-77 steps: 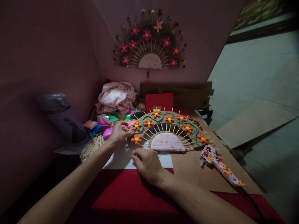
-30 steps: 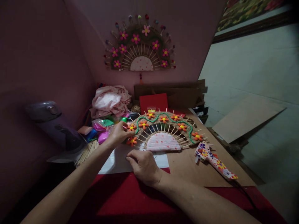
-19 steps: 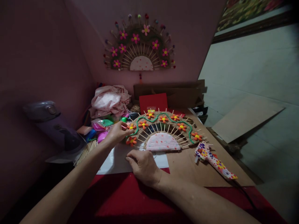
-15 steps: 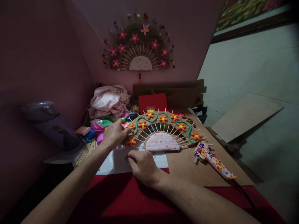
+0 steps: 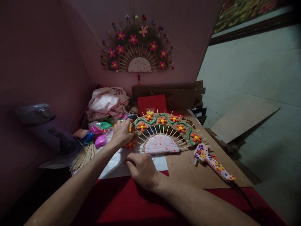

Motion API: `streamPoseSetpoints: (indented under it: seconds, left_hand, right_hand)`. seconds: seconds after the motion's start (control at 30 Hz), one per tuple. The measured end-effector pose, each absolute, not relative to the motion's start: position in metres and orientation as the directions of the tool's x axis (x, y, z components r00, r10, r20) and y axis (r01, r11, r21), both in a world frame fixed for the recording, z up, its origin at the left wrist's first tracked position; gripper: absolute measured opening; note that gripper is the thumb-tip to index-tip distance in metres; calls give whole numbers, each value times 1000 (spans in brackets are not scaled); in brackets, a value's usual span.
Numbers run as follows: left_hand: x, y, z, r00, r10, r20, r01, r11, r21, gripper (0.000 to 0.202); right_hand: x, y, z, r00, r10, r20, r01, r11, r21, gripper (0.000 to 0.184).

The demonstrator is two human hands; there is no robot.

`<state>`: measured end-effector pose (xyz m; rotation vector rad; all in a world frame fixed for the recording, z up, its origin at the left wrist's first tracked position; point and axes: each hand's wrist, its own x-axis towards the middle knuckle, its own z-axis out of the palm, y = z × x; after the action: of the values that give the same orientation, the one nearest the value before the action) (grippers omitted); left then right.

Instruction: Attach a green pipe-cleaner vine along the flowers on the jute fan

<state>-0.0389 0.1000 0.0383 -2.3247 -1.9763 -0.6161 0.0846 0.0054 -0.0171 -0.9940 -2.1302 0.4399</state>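
A half-round fan-shaped craft [image 5: 164, 131] of twine and wooden sticks lies on the table, with orange flowers, a green wavy cord and a pink dotted centre. My left hand [image 5: 122, 133] rests on its left edge, fingers curled and pinched at a stick tip beside an orange flower [image 5: 130, 144]; what they pinch is too small to make out. My right hand [image 5: 142, 169] lies closed, knuckles up, on the white sheet [image 5: 117, 164] just in front of the craft.
A flower-patterned glue gun [image 5: 211, 161] lies to the right on the brown board [image 5: 192, 171]. Loose sticks [image 5: 83, 157], coloured clay packets [image 5: 100, 133], pink cloth [image 5: 107, 103] and a purple appliance [image 5: 44, 125] crowd the left. A finished fan [image 5: 137, 47] hangs on the wall.
My left hand has moved slightly right and down onto the fan's left edge, covering more of the flowers there. The right hand has stayed in place; the view has drifted.
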Motion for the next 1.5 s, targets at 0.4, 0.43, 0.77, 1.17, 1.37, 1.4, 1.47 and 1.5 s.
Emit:
streamPoseSetpoints:
  seconds: [0.4,0.43,0.77,1.17,1.37,1.4,1.47,1.5]
  left_hand:
    - [-48,126,29,54,957,285,801,-212,560,29]
    - [-49,127,28,49,956,290,804,-210,556,28]
    - [-48,128,30,20,965,261,736,-191,650,32]
    - [-41,122,30,31,959,280,847,-174,502,37]
    - [-47,118,31,53,916,397,846,-252,469,30]
    - [-48,114,31,74,881,468,874,-283,395,28]
    - [-46,102,31,153,793,589,915,-338,218,24]
    - [-45,95,32,204,756,622,921,-364,140,23]
  right_hand:
    - [85,6,-18,-419,767,486,490,642,-590,11]
    - [85,6,-18,-420,766,486,486,642,-592,12]
    - [84,6,-18,-425,767,481,485,641,-595,12]
    - [84,6,-16,-431,771,469,511,637,-577,12]
    - [84,7,-19,-438,768,467,516,640,-569,11]
    - [85,7,-19,-440,769,464,521,639,-566,11]
    - [85,7,-19,-444,769,460,531,639,-556,11]
    - [85,6,-19,-446,768,459,537,640,-549,12]
